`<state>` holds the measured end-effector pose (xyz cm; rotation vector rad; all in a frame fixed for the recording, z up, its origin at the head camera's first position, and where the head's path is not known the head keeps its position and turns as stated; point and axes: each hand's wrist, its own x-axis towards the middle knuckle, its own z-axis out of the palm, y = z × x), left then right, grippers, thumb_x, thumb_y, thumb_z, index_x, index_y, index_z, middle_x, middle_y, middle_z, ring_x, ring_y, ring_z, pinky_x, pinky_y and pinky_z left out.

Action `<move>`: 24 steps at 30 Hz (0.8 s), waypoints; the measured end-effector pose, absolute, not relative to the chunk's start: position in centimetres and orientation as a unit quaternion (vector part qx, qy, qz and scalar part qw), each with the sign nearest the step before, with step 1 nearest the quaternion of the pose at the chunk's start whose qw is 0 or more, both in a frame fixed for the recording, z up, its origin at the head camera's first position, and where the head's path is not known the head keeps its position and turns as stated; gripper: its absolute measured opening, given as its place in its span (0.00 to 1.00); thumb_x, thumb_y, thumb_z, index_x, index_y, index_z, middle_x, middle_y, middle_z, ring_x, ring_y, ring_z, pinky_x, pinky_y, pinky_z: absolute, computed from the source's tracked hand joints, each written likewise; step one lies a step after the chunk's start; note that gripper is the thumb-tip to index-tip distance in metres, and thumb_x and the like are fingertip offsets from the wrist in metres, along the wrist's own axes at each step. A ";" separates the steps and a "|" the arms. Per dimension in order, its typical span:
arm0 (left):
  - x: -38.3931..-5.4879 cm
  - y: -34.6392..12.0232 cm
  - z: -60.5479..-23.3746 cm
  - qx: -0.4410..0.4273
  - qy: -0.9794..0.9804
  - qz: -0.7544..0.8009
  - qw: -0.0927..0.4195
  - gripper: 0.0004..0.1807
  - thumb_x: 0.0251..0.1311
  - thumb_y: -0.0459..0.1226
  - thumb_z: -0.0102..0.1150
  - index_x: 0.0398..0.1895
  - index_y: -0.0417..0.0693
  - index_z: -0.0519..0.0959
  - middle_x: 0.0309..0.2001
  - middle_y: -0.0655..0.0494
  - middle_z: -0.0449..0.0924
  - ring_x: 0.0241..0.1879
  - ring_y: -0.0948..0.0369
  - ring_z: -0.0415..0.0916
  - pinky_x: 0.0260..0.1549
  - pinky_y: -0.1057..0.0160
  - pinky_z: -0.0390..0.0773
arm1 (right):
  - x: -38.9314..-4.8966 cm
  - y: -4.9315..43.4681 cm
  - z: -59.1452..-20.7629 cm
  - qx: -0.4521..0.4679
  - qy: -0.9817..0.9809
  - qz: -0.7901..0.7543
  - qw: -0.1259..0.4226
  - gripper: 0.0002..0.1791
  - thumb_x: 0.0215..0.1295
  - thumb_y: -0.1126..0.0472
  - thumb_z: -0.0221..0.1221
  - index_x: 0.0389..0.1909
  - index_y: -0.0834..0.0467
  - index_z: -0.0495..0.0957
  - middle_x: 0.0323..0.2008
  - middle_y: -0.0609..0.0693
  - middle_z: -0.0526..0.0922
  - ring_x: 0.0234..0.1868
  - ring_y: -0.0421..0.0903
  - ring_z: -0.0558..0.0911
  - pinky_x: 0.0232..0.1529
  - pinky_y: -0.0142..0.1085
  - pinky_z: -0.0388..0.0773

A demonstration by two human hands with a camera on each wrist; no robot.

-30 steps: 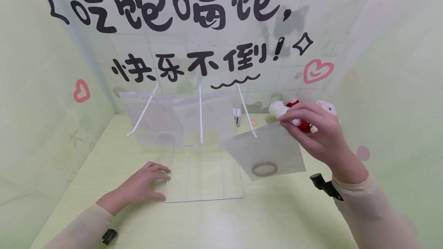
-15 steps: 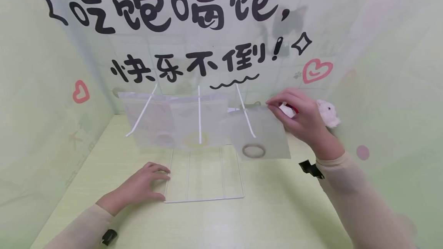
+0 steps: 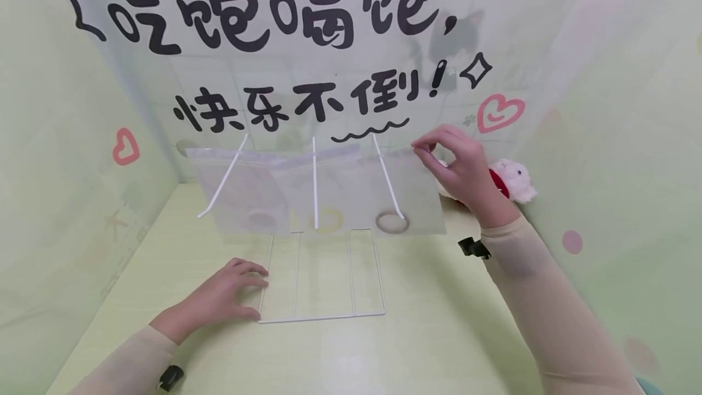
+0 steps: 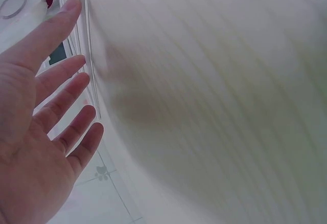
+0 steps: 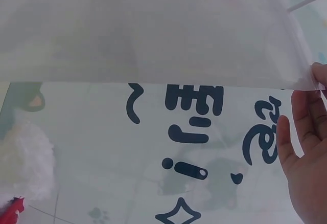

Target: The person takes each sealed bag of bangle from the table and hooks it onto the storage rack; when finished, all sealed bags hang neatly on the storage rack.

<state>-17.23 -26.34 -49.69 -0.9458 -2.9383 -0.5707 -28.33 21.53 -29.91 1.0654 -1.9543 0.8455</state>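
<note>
My right hand (image 3: 455,157) pinches the top right corner of a clear zip bag (image 3: 417,194), with a brownish ring (image 3: 392,231) low inside it. The bag's top edge is up at the right hook (image 3: 388,178) of a white wire rack (image 3: 323,319). Two similar bags hang on the other hooks: the middle bag (image 3: 351,191) with a yellow ring, the left bag (image 3: 241,191) with a pale purplish one. My left hand (image 3: 216,297) rests at the left side of the rack's base, fingers spread. In the left wrist view its fingertips (image 4: 91,112) lie along the wire.
Behind my right hand lies a white plush toy (image 3: 515,181) in red, partly hidden. A light wooden tabletop (image 3: 439,340) carries the rack. Printed fabric walls (image 3: 620,139) with large black lettering enclose it at the back and sides.
My right hand has moved left and up, bringing the bag from the right of the rack to the right hook, level with the other bags. The left hand stays in place.
</note>
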 end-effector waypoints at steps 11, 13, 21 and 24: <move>-17.5 -26.4 -49.8 -0.305 -0.936 -0.177 0.003 0.32 0.41 0.52 0.82 0.53 0.52 0.87 0.62 0.58 0.80 0.62 0.51 0.72 0.60 0.43 0.79 | -29.7 22.2 -30.7 0.401 -0.771 0.345 0.355 0.08 0.62 0.72 0.69 0.41 0.64 0.87 0.38 0.55 0.89 0.40 0.46 0.83 0.50 0.25 0.79; -17.6 -26.4 -49.9 -0.305 -0.936 -0.176 0.001 0.32 0.42 0.52 0.82 0.53 0.53 0.87 0.62 0.58 0.80 0.62 0.52 0.72 0.61 0.43 0.79 | -29.6 22.7 -30.9 0.402 -0.772 0.342 0.354 0.08 0.61 0.72 0.69 0.42 0.64 0.87 0.38 0.55 0.89 0.42 0.46 0.84 0.50 0.24 0.79; -17.4 -26.2 -49.9 -0.300 -0.937 -0.177 -0.006 0.32 0.42 0.52 0.82 0.54 0.54 0.86 0.63 0.59 0.79 0.63 0.52 0.71 0.61 0.43 0.79 | -27.7 25.7 -31.8 0.374 -0.788 0.346 0.344 0.14 0.56 0.75 0.71 0.43 0.63 0.86 0.41 0.53 0.87 0.43 0.42 0.82 0.39 0.17 0.77; -17.4 -26.0 -49.7 -0.296 -0.938 -0.183 -0.009 0.32 0.42 0.51 0.82 0.54 0.53 0.86 0.63 0.59 0.79 0.63 0.51 0.71 0.61 0.42 0.78 | -27.1 26.8 -32.8 0.365 -0.797 0.342 0.338 0.15 0.54 0.77 0.71 0.43 0.63 0.86 0.42 0.54 0.87 0.42 0.44 0.80 0.40 0.18 0.76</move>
